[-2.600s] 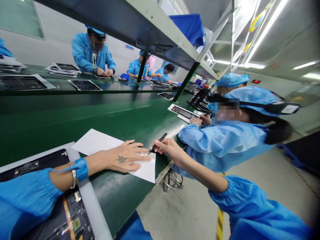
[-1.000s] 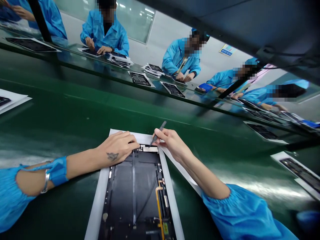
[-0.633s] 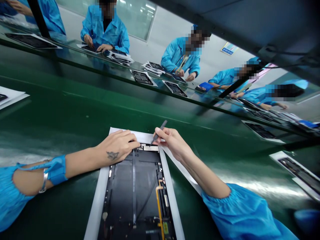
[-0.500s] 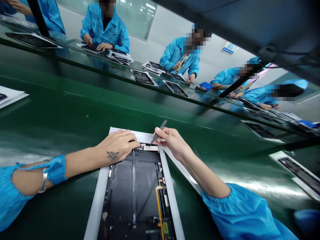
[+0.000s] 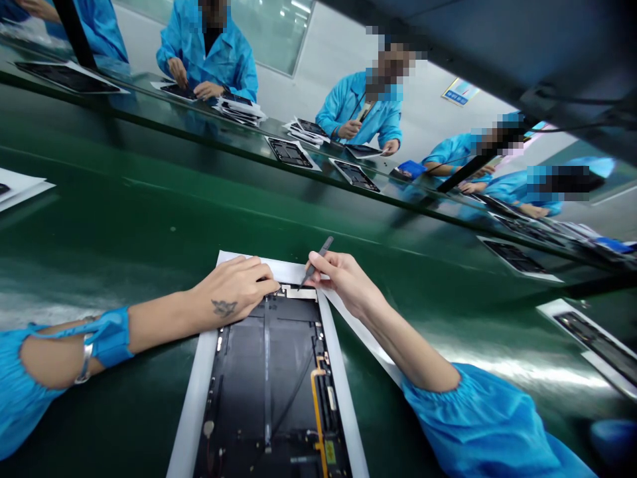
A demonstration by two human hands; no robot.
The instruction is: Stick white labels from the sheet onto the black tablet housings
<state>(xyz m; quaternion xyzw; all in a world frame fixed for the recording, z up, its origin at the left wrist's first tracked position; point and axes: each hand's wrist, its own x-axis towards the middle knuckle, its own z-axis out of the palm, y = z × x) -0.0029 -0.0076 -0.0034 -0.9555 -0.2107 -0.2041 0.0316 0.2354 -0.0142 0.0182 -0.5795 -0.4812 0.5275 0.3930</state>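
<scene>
A tablet's open rear housing (image 5: 263, 378) lies face down on a white sheet (image 5: 192, 392), with a dark inner surface and a yellow flex cable (image 5: 318, 411). My left hand (image 5: 233, 289) rests on the housing's far end and the sheet, holding nothing. My right hand (image 5: 338, 282) grips black tweezers (image 5: 318, 257). Their tip reaches down to a small pale part (image 5: 301, 293) at the housing's far end. The fingers of my hands hide part of that end, and the exact contact point cannot be made out.
Green bench mat spreads around the sheet. More tablets on white sheets (image 5: 592, 345) lie to the right. Co-workers in blue smocks (image 5: 358, 113) work across the bench beside stacked sheets (image 5: 239, 113). A dark overhead shelf (image 5: 497, 40) spans the upper right.
The housing now lies on the sheet under my hands, unlike the oldest view. Over the last second my hands and tweezers stay almost still; a co-worker's hands shift.
</scene>
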